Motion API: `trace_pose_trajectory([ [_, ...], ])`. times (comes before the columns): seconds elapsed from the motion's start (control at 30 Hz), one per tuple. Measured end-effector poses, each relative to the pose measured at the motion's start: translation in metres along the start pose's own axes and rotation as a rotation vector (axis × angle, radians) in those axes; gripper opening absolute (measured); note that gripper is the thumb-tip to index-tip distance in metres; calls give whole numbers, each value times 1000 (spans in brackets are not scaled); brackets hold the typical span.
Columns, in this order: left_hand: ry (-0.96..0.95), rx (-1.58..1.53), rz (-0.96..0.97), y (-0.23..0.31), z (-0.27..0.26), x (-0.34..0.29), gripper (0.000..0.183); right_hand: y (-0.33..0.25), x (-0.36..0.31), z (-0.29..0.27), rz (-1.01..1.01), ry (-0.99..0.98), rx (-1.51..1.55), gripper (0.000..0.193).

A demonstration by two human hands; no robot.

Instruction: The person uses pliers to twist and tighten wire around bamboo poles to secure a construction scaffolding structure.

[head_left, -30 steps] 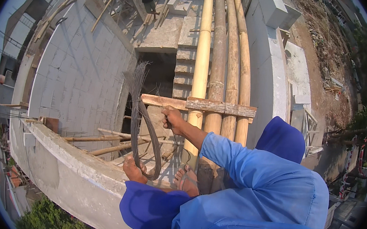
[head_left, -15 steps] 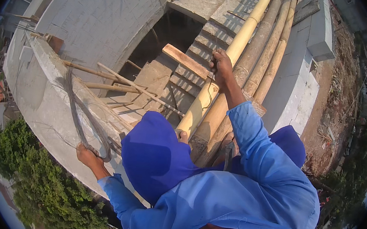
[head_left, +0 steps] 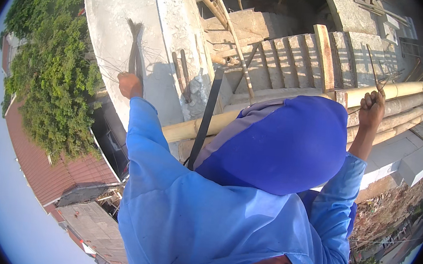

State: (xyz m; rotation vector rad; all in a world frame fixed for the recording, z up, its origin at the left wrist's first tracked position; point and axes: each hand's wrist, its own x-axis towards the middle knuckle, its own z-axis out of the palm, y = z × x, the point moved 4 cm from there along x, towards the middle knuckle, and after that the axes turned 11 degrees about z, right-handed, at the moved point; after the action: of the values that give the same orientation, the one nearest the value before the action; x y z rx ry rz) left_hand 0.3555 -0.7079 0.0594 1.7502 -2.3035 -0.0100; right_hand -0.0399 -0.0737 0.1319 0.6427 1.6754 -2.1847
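My left hand (head_left: 129, 84) is raised at the left, shut on a bundle of dark wire strands (head_left: 134, 43) that fans out above it against the concrete wall (head_left: 116, 11). Far to the right, my right hand (head_left: 372, 108) is closed around a thin bent wire (head_left: 373, 66) beside the wooden plank (head_left: 325, 54) and the bamboo poles (head_left: 404, 92). Blue sleeves cover both arms, and my blue-clad knee (head_left: 281, 144) fills the middle. A black strap (head_left: 205, 116) hangs down across a bamboo pole (head_left: 191, 127).
Concrete stairs (head_left: 280, 52) lie below the poles. Under me there is a long drop to red tiled roofs (head_left: 49, 172), a leafy tree (head_left: 48, 80) and rubble ground (head_left: 393, 200) at the right. Thin sticks (head_left: 232, 27) lean over the stairwell.
The view has swung round. My left hand has risen with the wire bundle up against the concrete wall. My right hand has stayed by the plank and the bamboo poles.
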Motion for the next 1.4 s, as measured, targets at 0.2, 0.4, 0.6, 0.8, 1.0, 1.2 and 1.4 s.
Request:
trace_pose_trajectory([
  [0.2, -327, 263, 19, 17, 22, -35, 29, -7, -3, -17, -4, 31, 97, 16],
  [0.4, 35, 143, 580, -40, 28, 21, 31, -3, 2, 71, 50, -170, 24, 2],
  [0.6, -95, -545, 311, 185, -70, -18, 32, 18, -27, 76, -210, -192, -243, 17],
  [0.8, -298, -854, 741, 355, -136, -107, 32, 52, -24, 155, -240, -340, -290, 42],
  [1.0, -538, -815, 1641, 450, -150, -230, 24, 35, -45, 150, 122, -452, 13, 39],
  [1.2, -687, -646, 1811, 460, -142, -261, 26, 19, -32, 119, -34, -249, 130, 27],
  [1.4, -1068, -540, 1388, 449, -88, -239, 25, 9, -12, 91, 33, -120, 465, 23],
])
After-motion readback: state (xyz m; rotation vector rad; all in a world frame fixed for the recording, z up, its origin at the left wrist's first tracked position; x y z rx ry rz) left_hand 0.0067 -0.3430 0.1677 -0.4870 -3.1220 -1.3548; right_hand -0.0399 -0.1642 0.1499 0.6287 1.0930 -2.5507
